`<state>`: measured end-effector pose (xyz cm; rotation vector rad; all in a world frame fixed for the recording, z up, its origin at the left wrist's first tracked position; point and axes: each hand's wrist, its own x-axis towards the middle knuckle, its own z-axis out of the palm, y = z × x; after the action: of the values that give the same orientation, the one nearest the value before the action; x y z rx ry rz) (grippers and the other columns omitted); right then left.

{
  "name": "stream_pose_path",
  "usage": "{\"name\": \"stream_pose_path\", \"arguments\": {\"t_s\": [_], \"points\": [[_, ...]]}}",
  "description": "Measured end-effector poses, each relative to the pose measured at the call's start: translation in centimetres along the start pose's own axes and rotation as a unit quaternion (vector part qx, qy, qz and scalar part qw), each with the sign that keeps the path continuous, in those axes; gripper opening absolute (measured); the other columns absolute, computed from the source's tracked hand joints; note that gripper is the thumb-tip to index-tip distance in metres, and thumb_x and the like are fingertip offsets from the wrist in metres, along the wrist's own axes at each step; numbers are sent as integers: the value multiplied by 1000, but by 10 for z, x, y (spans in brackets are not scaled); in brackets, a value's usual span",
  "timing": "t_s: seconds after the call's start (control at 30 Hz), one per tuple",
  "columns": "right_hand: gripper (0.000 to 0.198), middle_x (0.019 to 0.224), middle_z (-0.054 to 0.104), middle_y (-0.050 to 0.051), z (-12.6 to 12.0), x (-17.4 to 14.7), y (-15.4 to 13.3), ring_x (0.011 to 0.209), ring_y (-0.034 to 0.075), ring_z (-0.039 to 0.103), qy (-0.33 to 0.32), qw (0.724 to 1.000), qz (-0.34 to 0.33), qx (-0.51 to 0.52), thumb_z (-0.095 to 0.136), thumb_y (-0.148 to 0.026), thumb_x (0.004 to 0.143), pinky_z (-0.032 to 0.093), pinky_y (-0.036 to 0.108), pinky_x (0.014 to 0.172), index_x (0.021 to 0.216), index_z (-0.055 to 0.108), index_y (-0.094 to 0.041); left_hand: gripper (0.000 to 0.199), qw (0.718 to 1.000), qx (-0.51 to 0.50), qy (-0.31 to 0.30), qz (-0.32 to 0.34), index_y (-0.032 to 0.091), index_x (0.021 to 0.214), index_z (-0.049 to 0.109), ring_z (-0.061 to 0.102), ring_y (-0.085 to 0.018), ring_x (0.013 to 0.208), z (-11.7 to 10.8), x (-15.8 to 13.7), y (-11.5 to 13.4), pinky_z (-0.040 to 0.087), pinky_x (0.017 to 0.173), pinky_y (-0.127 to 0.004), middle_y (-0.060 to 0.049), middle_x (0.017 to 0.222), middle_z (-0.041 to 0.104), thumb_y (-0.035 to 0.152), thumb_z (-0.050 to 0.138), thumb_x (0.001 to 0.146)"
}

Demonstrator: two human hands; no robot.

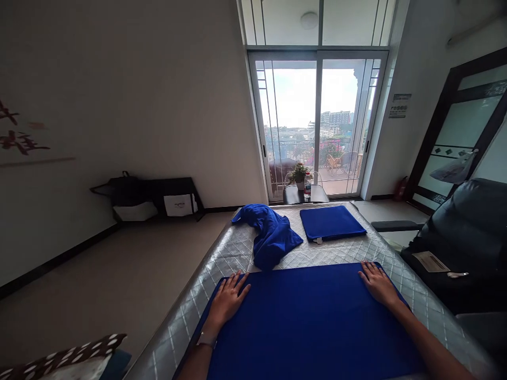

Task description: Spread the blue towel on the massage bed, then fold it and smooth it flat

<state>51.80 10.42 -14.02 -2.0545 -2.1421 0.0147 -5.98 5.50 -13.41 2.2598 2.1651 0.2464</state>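
A large blue cloth (309,322) lies spread flat over the near part of a silver quilted mattress (222,253). My left hand (227,300) rests on its far left corner, palm down with the fingers apart. On the far right corner my right hand (378,285) lies flat, fingers stretched forward. Just beyond the cloth sits a crumpled blue cloth (273,237), bunched toward the left. To its right is a neatly folded blue cloth (331,222) with a small white tag (318,240) at its near edge.
A black chair (463,232) with a card on its seat stands right of the mattress. Past the far end, a small table (291,196) bears a plant and a bottle (307,186). A low black bench (174,187) with bags is by the left wall; a dotted pillow (75,356) is nearer.
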Motion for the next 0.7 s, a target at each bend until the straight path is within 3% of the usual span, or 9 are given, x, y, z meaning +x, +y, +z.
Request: {"name": "stream_pose_path", "arguments": {"t_s": [0.13, 0.27, 0.5, 0.7], "points": [[69, 165, 27, 10, 3, 1, 39, 154, 22, 19, 21, 999, 43, 5, 17, -45, 100, 19, 42, 125, 158, 29, -8, 60, 999, 15, 21, -23, 33, 156, 35, 25, -31, 153, 4, 1, 1, 21, 123, -55, -7, 165, 31, 57, 40, 101], [69, 165, 26, 8, 6, 1, 37, 154, 24, 20, 18, 999, 49, -2, 20, -46, 100, 17, 45, 125, 159, 30, -12, 64, 997, 43, 18, -59, 33, 157, 33, 22, -35, 153, 6, 1, 3, 23, 122, -57, -9, 165, 28, 61, 39, 100], [71, 166, 25, 8, 3, -2, 35, 154, 25, 19, 5, 999, 45, -10, 19, -48, 100, 15, 44, 125, 159, 28, -10, 65, 997, 50, -17, -49, 30, 158, 31, 24, -36, 152, 7, 4, -2, 25, 120, -58, -12, 165, 27, 62, 31, 101], [67, 163, 30, 10, -5, -8, 32, 153, 26, 21, 22, 998, 39, -42, 21, -42, 100, 17, 47, 125, 156, 34, -8, 60, 999, 27, 25, -40, 21, 155, 40, 28, -32, 152, 4, -1, 0, 26, 122, -53, -13, 162, 35, 51, 28, 104]]}}
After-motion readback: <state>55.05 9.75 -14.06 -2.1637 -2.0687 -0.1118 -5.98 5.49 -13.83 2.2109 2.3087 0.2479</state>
